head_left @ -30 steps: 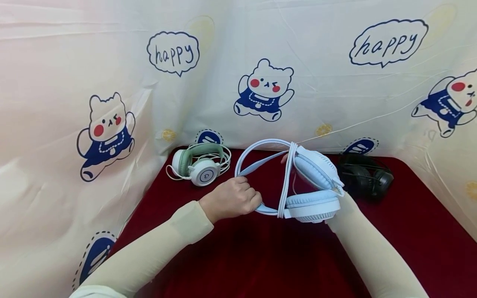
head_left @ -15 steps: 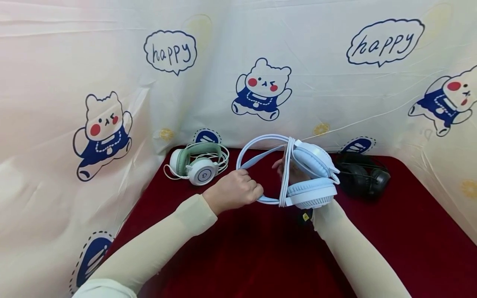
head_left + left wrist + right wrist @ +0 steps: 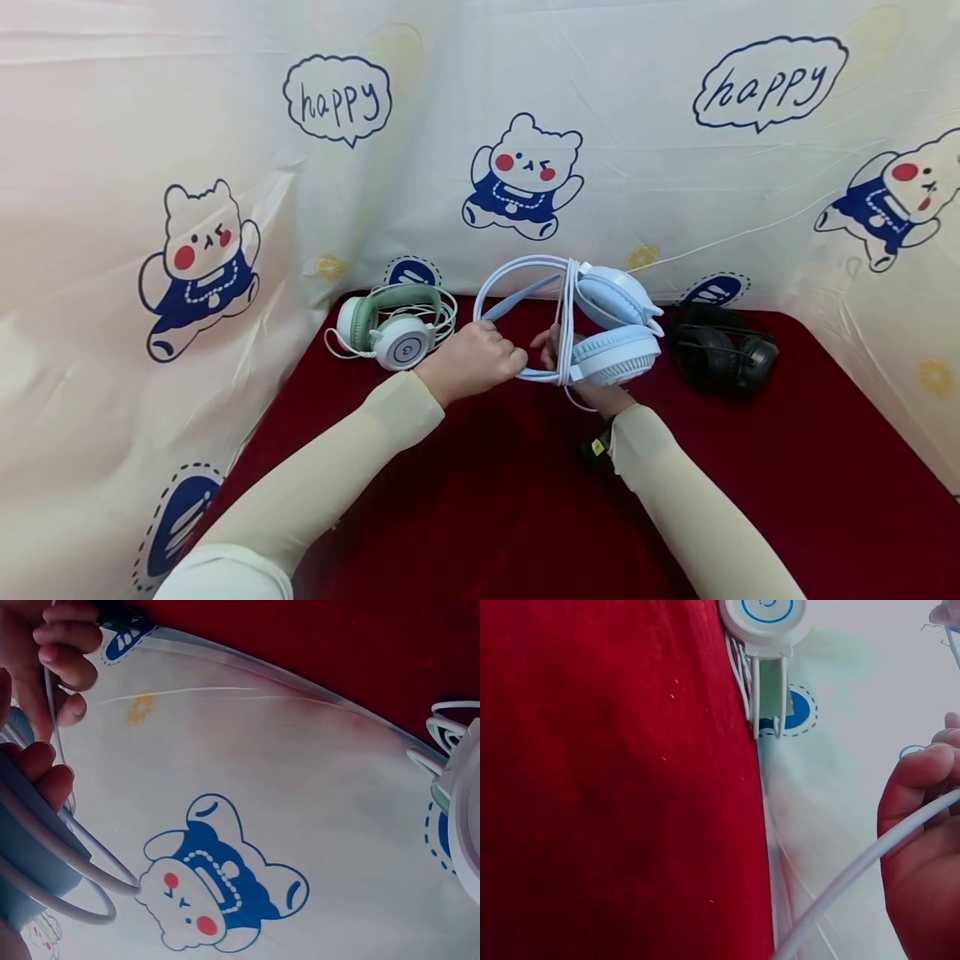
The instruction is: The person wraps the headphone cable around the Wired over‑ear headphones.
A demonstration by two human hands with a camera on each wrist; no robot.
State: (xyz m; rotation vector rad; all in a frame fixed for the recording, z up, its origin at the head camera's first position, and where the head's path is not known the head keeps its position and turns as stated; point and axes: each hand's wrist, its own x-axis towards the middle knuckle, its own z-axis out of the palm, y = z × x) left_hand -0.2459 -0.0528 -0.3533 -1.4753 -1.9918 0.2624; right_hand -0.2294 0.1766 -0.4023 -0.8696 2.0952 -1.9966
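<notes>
Light blue headphones point(image 3: 618, 358) are held up over the table, ear cups to the right, with white cable point(image 3: 567, 321) wound round the headband in several turns. My left hand point(image 3: 476, 360) grips the headband at its left end; its fingertips point(image 3: 54, 784) also show in the left wrist view. Behind and below the headphones is my right hand point(image 3: 603, 398), partly hidden by the ear cups and cable. In the right wrist view, the cable point(image 3: 870, 859) crosses the palm of my right hand point(image 3: 922, 851), whose fingers curl round it. A thin loop hangs under the lower ear cup.
White and green headphones point(image 3: 402, 342) lie with their coiled cable at the back left of the dark red tabletop point(image 3: 480, 517). Black headphones point(image 3: 727, 358) rest at the back right. A printed cloth point(image 3: 637, 192) hangs along the back and sides.
The headphones have risen slightly and shifted a little left. My right hand has come left from behind the ear cups, and a loop of cable now hangs below them. My left hand keeps its grip.
</notes>
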